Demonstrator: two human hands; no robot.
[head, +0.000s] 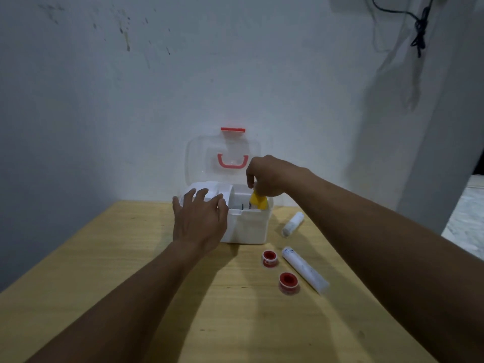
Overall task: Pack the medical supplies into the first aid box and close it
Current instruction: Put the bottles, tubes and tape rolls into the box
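Observation:
A white first aid box (248, 226) stands on the wooden table (131, 284), its clear lid (199, 158) with a red handle upright against the wall. My left hand (199, 221) rests flat on the box's left front corner, fingers spread over the inner tray. My right hand (269, 176) hovers over the box's right side, shut on a yellow bottle (258, 201) that stands partly inside the box. To the right of the box lie a small white bandage roll (292, 224), a longer white roll (305, 269) and two red-and-white tape spools (269, 258) (289, 282).
The box sits at the table's far edge, close to the white wall (157, 87). A black cable (419, 30) hangs on the wall at the upper right. The table's right edge runs diagonally behind my right forearm.

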